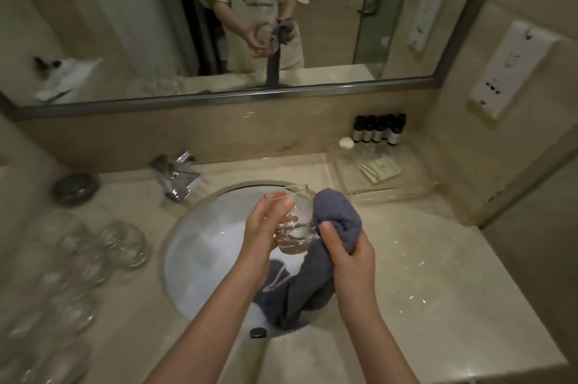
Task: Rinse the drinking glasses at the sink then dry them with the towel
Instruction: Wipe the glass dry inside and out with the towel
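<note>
Beige marble bathroom counter point(422, 258) with a round white sink point(200, 246) in the middle, mirror point(125, 23) up top.

Lower left of the frame has a blurry bunch of clear drinking glasses point(103, 246) sitting on the counter, with a small dark dish point(75, 188) above them and the chrome faucet point(175, 175) just right of that. Center frame, over the basin, the left hand point(266, 227) has its fingers wrapped around one glass point(292, 227), tilted with the rim pointing away. Right next to it the right hand point(347, 253) grips a bunched-up blue-grey towel point(331, 227), which touches the glass's side, and its loose end hangs down into the sink. Upper right, against the wall, there's a row of little dark bottles point(380, 130) and a white soap bar point(346, 142).
</note>
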### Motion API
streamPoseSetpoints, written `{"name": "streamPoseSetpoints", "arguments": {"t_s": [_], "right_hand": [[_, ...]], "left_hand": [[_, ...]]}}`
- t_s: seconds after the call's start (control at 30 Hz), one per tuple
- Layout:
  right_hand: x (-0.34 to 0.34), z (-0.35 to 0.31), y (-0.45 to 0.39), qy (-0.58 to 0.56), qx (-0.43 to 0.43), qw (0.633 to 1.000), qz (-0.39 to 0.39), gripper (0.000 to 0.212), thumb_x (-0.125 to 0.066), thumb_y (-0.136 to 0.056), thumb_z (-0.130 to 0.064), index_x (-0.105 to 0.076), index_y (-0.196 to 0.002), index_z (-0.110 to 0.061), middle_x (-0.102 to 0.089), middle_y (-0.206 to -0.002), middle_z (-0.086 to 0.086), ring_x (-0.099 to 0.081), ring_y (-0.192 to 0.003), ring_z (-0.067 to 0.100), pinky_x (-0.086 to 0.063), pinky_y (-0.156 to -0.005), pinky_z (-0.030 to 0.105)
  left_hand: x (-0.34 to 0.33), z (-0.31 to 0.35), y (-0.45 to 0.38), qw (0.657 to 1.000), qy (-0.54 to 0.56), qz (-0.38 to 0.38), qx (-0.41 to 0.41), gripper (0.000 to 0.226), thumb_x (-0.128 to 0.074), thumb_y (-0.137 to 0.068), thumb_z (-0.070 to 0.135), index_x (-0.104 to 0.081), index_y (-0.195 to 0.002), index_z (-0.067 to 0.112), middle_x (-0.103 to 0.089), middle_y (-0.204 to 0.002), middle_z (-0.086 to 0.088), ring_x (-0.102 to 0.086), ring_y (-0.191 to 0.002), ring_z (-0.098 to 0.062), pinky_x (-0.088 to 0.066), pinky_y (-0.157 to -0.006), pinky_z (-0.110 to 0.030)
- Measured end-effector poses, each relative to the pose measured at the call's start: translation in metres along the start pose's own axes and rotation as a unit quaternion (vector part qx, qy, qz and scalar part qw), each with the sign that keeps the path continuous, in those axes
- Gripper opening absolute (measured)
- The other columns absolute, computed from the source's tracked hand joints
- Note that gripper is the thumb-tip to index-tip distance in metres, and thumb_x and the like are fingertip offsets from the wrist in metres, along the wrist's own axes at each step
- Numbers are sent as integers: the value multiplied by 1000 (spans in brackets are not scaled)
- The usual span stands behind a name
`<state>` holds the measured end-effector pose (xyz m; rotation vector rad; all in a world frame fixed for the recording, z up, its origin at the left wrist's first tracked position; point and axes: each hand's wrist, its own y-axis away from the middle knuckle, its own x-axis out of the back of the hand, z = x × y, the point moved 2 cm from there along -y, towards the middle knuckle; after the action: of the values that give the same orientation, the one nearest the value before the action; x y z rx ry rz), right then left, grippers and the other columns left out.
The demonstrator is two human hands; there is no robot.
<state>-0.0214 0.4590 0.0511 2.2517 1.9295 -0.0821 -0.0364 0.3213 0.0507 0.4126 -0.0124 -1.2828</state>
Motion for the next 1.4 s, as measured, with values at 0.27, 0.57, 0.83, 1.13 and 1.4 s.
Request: {"name": "streamPoseSetpoints", "arguments": {"t_s": [0.27, 0.57, 0.83, 1.13, 1.4], "right_hand": [[-46, -6, 37, 233, 167, 958, -15, 82, -46, -76, -62, -42, -137, -7, -44, -126, 1, -41, -98, -24, -27, -75, -5], [-49, -18, 23, 147, 32, 980, -133, 39, -46, -81, -69, -46, -109, -41, -59, -107, -13, -55, -94, -4, -39, -75, 4], [-54, -14, 42, 211, 107, 961, -145, 37, -48, -87, -54, -39, -118, -37, -46, -110, -12, -44, -93, -27, -34, -75, -1], [-61, -22, 30, 39, -10, 984, -171, 15, -40, -89, -51, -46, -102, -48, -57, -99, -27, -55, -86, -18, -42, -77, 8], [-69, -23, 36, 129, 92, 977, -145, 32, -42, -75, -72, -42, -101, -54, -56, -112, -12, -53, -99, -11, -40, -81, 12]], "left_hand": [[4, 17, 38, 993, -17, 58, -104, 47, -62, -71, 44, -54, -116, 32, -66, -99, -1, -66, -79, -11, -51, -62, -21], [18, 22, 50, 997, 68, 44, -11, 35, -44, -92, 48, -66, -106, 23, -69, -82, -3, -61, -51, -7, -41, -41, -15], [22, 12, 65, 981, 19, 157, -111, 41, -57, -79, 67, -42, -102, 35, -62, -104, 4, -66, -85, -15, -49, -72, -33], [33, 36, 67, 989, -23, 97, -108, 58, -68, -68, 67, -56, -97, 18, -72, -78, 4, -68, -70, -11, -52, -57, -24], [30, 32, 71, 975, -86, 153, -134, 74, -54, -57, 80, -44, -116, 37, -63, -101, 14, -65, -93, -6, -53, -88, -40]]}}
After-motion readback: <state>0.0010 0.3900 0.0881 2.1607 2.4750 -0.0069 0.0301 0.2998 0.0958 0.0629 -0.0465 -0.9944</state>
